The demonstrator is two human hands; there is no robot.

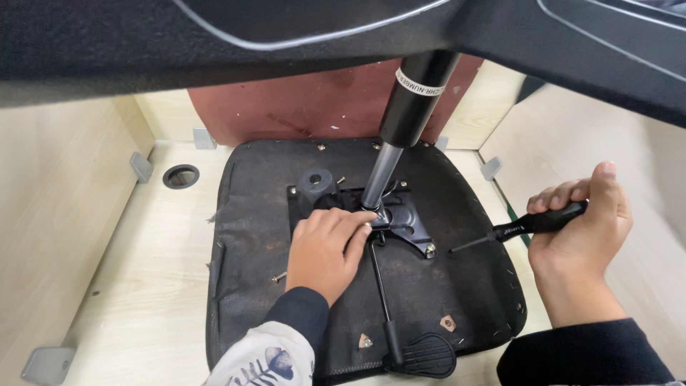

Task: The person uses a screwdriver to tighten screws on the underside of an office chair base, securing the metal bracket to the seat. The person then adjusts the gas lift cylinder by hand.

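1. chair seat (286, 236) lay upside down on a pale wooden bench (143, 286), black fabric underside facing up, with the black metal tilt mechanism plate (407, 221) bolted on at the middle and the gas lift cylinder (407, 107) rising out of it toward the camera.
2. left hand (325, 246) was flat-ish on the plate right at the foot of the cylinder, fingers curled loosely and fingertips touching the metal. it wasn't gripping anything that i could see, more like pressing or steadying.
3. right hand (582, 218) was closed tight round the black handle of a screwdriver (518, 229), shaft pointing left toward the plate with the tip in the air, well short of any screw.
4. if i had to judge how to do this bit well: keep that left hand bracing the plate so it can't shift, line the tip up square with a bolt like the one at the plate's corner (429, 249) before turning, and keep the fingers clear of the tip's path.
5. height lever (379, 286) ran down from the plate to a paddle grip (425, 354) near the seat edge. a loose screw (279, 276) lay on the fabric just left of the left hand, easy to knock off.
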